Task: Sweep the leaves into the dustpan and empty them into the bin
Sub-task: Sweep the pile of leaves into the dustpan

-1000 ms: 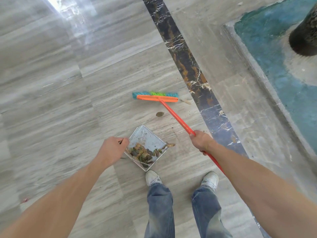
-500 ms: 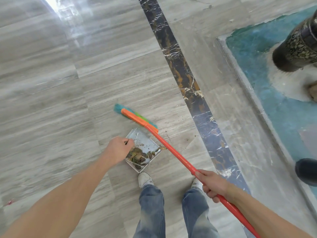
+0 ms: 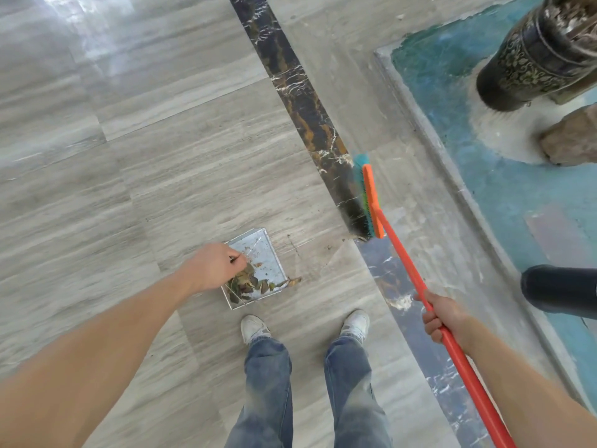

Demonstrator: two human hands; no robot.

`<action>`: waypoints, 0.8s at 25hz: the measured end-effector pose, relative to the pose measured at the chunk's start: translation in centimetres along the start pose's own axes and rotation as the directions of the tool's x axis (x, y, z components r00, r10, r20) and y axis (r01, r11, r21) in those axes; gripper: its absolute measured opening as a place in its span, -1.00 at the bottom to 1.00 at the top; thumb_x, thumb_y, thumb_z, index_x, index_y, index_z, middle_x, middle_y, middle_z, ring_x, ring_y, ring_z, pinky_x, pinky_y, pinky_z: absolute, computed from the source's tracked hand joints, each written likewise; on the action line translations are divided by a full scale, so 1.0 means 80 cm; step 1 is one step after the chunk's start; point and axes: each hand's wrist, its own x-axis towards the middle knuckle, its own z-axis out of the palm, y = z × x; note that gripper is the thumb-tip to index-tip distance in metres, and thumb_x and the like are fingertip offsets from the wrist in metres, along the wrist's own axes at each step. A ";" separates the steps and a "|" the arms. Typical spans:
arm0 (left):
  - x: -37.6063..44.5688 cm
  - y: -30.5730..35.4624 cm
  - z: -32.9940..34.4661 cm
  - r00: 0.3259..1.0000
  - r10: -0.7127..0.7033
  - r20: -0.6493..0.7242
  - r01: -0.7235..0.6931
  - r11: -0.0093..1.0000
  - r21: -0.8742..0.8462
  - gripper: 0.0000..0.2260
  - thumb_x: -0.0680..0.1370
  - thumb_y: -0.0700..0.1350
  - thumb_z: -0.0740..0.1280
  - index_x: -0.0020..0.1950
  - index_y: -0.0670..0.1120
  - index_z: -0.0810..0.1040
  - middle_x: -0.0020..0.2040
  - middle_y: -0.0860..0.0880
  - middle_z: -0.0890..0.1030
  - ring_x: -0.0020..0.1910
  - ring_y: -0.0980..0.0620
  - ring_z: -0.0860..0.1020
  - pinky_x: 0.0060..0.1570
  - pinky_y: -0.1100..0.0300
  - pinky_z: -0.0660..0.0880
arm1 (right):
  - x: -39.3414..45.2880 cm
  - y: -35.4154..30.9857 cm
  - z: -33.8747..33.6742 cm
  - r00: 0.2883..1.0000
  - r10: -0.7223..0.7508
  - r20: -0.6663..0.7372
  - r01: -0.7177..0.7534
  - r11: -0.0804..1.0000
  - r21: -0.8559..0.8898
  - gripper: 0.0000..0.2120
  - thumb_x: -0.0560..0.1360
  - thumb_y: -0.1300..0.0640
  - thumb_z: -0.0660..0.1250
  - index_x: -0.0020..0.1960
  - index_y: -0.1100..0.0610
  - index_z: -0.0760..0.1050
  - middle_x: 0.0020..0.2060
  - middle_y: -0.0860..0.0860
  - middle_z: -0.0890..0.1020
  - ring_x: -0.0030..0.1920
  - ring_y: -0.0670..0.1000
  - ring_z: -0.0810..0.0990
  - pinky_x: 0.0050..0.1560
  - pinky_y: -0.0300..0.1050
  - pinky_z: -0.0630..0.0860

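Swinging away from the dustpan (image 3: 262, 253) since half a second ago, the broom head (image 3: 369, 197) now lies off to the right on the floor's dark marble strip (image 3: 300, 101), well apart from the pan it then overlapped. The right hand (image 3: 444, 318) has its fingers wrapped round the orange broom handle (image 3: 407, 270), about as far down the handle as before. The left hand (image 3: 211, 270) remains over the pan's left edge, fingers curled around what looks like a thin handle; the grip itself is mostly hidden.

The dustpan is a square, shiny metal tray with low walls, resting on the grey stone floor (image 3: 161, 189) just ahead of the person's white shoes (image 3: 255, 328). A small heap of brown and green leaves (image 3: 247, 282) lies in its near left corner under the hand, with crumbs scattered over the bare metal. One leaf (image 3: 294, 281) lies on the floor just beside the pan's near right corner. The broom head has teal and green bristles under an orange bar.
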 end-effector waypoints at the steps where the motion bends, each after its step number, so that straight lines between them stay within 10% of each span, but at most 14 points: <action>1: 0.000 -0.001 0.001 1.000 -0.004 -0.002 0.004 1.000 0.009 -0.66 0.65 -0.02 0.17 -0.28 -0.12 0.48 -0.47 -0.09 0.33 -0.53 0.02 0.21 -0.50 0.21 0.16 | 0.002 0.012 0.000 0.998 -0.007 -0.055 0.004 0.999 -0.054 -0.81 0.62 -0.04 0.14 0.04 0.06 0.42 -0.51 -0.01 0.27 -0.70 -0.14 0.19 -0.64 -0.42 0.20; 6: 0.004 -0.001 0.013 0.999 -0.043 -0.025 0.043 0.999 -0.010 -0.66 0.62 0.00 0.20 -0.20 -0.14 0.62 -0.54 -0.05 0.38 -0.61 0.08 0.22 -0.56 0.28 0.21 | -0.014 0.067 0.042 0.994 0.097 -0.041 -0.100 0.992 -0.082 -0.83 0.61 0.05 0.11 0.09 0.09 0.40 -0.51 0.00 0.26 -0.69 -0.13 0.19 -0.65 -0.41 0.18; 14: 0.010 0.001 0.014 0.998 -0.054 -0.012 0.054 0.998 -0.017 -0.76 0.62 0.02 0.20 -0.21 -0.01 0.45 -0.49 -0.05 0.45 -0.59 0.10 0.31 -0.63 0.32 0.18 | -0.095 0.066 0.170 0.874 0.211 0.437 -0.223 0.975 -0.025 -0.76 0.64 -0.13 0.11 0.06 0.03 0.38 -0.58 -0.10 0.23 -0.67 -0.19 0.17 -0.70 -0.40 0.12; 20: 0.003 -0.007 0.010 1.000 -0.021 -0.005 0.020 0.999 -0.038 -0.67 0.63 0.02 0.20 -0.25 -0.13 0.51 -0.45 -0.11 0.42 -0.61 0.08 0.25 -0.64 0.37 0.15 | -0.087 0.035 0.110 0.952 0.067 0.299 -0.073 0.997 0.009 -0.72 0.64 -0.12 0.12 0.14 0.06 0.42 -0.55 -0.09 0.23 -0.66 -0.18 0.15 -0.69 -0.41 0.11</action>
